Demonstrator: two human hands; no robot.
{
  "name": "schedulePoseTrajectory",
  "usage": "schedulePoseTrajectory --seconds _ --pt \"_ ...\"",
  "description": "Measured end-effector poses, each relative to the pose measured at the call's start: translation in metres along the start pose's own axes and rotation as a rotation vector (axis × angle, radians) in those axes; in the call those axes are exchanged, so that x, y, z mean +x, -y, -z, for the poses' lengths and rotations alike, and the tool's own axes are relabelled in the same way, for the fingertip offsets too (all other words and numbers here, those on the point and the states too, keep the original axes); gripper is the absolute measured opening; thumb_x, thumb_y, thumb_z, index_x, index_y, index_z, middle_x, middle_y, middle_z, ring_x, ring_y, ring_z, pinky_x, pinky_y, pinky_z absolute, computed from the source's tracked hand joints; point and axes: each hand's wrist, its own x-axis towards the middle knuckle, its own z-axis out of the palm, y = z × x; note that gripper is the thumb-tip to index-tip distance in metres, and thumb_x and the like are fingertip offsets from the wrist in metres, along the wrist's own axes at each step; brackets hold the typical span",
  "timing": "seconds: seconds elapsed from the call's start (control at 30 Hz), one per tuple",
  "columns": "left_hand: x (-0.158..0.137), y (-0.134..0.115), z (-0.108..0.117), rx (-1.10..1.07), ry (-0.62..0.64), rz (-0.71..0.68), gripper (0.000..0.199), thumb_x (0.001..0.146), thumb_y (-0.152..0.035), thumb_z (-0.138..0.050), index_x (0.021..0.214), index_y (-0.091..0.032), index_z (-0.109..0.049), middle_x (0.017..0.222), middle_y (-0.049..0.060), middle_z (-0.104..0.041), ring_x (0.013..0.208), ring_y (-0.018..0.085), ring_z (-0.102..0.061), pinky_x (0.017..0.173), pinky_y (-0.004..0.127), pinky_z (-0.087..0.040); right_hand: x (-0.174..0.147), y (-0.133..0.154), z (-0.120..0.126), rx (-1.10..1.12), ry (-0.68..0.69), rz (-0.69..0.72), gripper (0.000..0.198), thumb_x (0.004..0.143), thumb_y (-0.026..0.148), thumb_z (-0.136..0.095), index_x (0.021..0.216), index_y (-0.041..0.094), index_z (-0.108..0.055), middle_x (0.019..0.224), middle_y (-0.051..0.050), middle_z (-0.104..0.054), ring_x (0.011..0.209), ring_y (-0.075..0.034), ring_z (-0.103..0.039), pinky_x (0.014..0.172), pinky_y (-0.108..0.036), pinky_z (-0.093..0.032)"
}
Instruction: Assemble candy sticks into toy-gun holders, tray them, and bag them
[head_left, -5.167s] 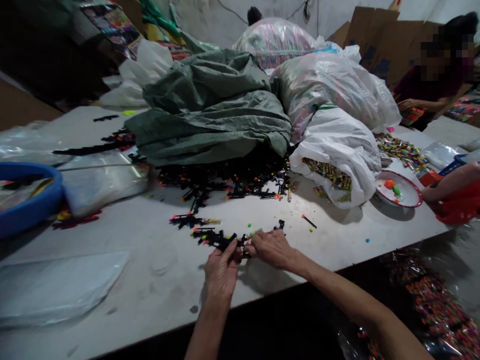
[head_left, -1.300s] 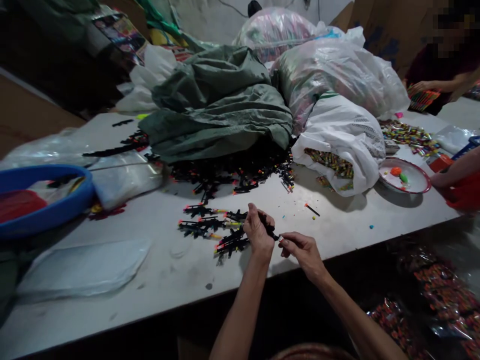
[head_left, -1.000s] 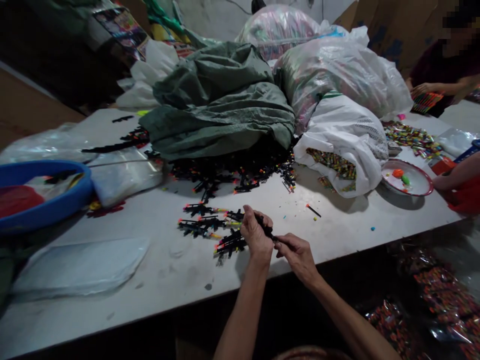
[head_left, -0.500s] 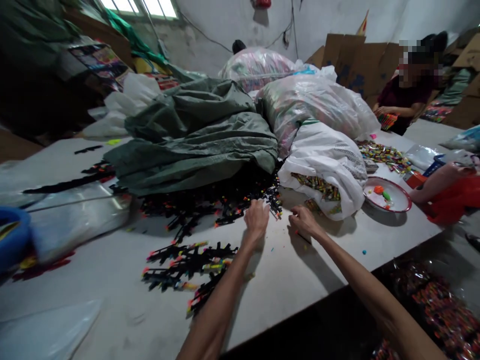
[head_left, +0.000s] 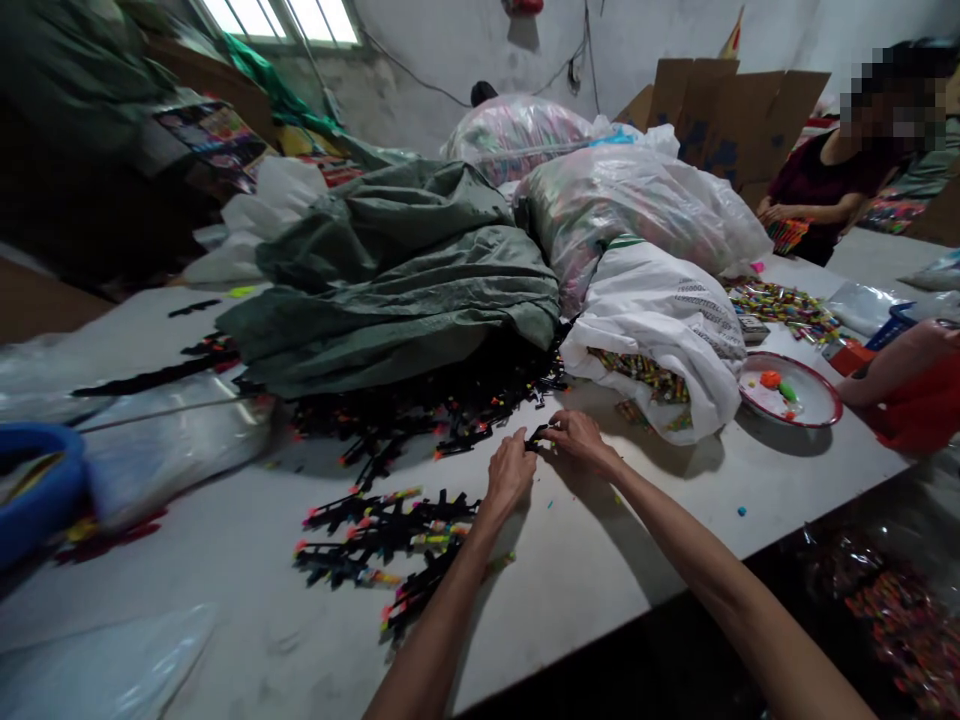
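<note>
A small black toy gun (head_left: 537,436) is held between my two hands just above the white table. My left hand (head_left: 511,470) is closed around its near left end. The fingers of my right hand (head_left: 576,440) pinch its other end from the right. Behind them, a heap of black toy guns with orange tips (head_left: 461,440) spills out from a dark green sack (head_left: 405,320). Left of my left forearm lies a group of toy guns with bright candy tubes attached (head_left: 397,530); the forearm hides part of it.
A white sack (head_left: 667,300) of wrapped candy tubes stands right of my hands. Beyond it is a red-rimmed plate (head_left: 834,410). A blue tub (head_left: 45,490) and clear plastic bags (head_left: 180,440) lie at the left. Another person (head_left: 832,180) works at the far right.
My right hand has moved left and up to meet my left hand. A black toy gun now shows between them. The whole view has shifted slightly.
</note>
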Motion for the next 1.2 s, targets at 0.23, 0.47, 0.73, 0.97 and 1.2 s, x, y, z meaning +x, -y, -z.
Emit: schedulePoseTrajectory --seconds 0.23,0.47,0.73,0.97,1.2 --pt "-0.048 0.003 0.011 -0.348 -0.078 0.067 0.047 0.08 -0.009 -0.042 0.126 -0.019 -0.049 0.123 0.015 -0.052 0.109 0.027 -0.054 0.093 0.04 -0.039 -0.041 0.014 -0.019 -0.084 -0.113 0.099 0.023 0.089 0.035 -0.049 0.096 0.017 -0.062 0.107 -0.01 -0.06 0.1 -0.02 -0.054 0.085 -0.031 -0.035" --pt "-0.095 0.013 0.01 -0.787 0.058 0.125 0.029 0.077 -0.018 -0.044 0.103 -0.017 -0.057 0.081 0.003 -0.066 0.062 0.012 -0.063 0.057 0.022 -0.048 -0.066 0.034 -0.017 0.594 -0.062 -0.054 0.028 0.078 0.031 -0.054 0.099 0.013 -0.063 0.073 -0.003 -0.061 0.065 -0.015 -0.054 0.069 -0.032 -0.044" --pt "-0.133 0.007 0.006 -1.167 0.182 -0.031 0.034 0.075 -0.042 -0.058 0.092 -0.013 -0.063 0.078 0.005 -0.066 0.059 0.013 -0.061 0.058 0.024 -0.047 -0.135 0.045 0.007 1.07 0.129 -0.012 0.031 0.071 0.039 -0.069 0.089 0.014 -0.07 0.058 0.001 -0.059 0.051 -0.01 -0.049 0.052 -0.024 -0.039" --pt "-0.15 0.012 0.019 -0.572 -0.023 -0.218 0.026 0.085 -0.033 -0.048 0.094 -0.021 -0.069 0.081 0.002 -0.068 0.074 0.014 -0.059 0.064 0.023 -0.042 -0.153 0.041 0.031 0.971 0.264 0.118 0.022 0.075 0.034 -0.066 0.086 0.016 -0.073 0.069 -0.001 -0.062 0.057 -0.009 -0.052 0.055 -0.023 -0.041" --pt "-0.162 0.008 0.024 -0.279 -0.045 -0.285 0.029 0.091 -0.034 -0.041 0.099 -0.025 -0.068 0.092 0.001 -0.07 0.081 0.014 -0.06 0.07 0.024 -0.038 -0.161 0.037 0.035 0.831 0.284 0.263 0.022 0.08 0.034 -0.062 0.089 0.017 -0.073 0.079 -0.002 -0.061 0.062 -0.009 -0.054 0.057 -0.022 -0.043"
